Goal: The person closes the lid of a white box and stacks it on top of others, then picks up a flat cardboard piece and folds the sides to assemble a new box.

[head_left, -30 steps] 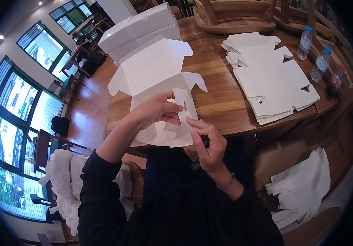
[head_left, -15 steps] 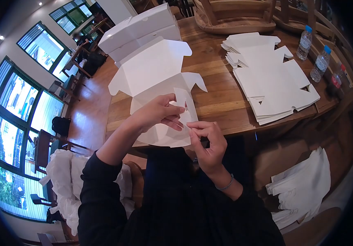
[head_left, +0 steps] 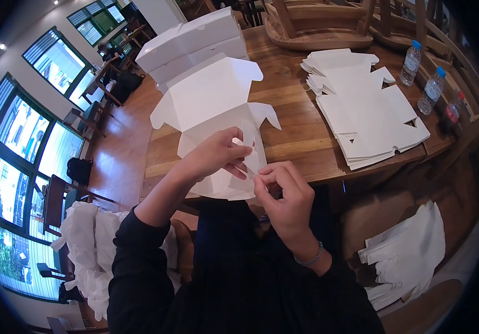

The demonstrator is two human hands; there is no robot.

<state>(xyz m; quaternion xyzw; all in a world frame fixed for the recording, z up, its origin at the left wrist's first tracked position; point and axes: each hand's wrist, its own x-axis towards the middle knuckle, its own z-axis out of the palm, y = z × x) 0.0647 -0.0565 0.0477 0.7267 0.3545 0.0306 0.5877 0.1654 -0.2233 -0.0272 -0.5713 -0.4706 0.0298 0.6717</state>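
Observation:
A white cardboard box [head_left: 209, 92], partly folded with its lid spread open, lies at the table's near edge. My left hand [head_left: 220, 155] reaches over its near side, thumb and fingers closed on an upright side flap [head_left: 254, 146]. Lower and to the right, my right hand [head_left: 287, 195] pinches the corner of that flap between thumb and forefinger. The left hand and forearm cover part of the box's inside.
Finished white boxes [head_left: 195, 42] are stacked behind. Flat box blanks [head_left: 370, 106] lie in a pile on the wooden table [head_left: 289, 142]. Bottles [head_left: 432, 91] stand at the right, near upturned chairs [head_left: 320, 28]. White plastic bags [head_left: 86, 239] and more white sheets [head_left: 404, 253] flank me.
My right hand has turned slightly and its knuckles have risen, still pinching the flap. The left hand stays almost in place. The view has shifted a little.

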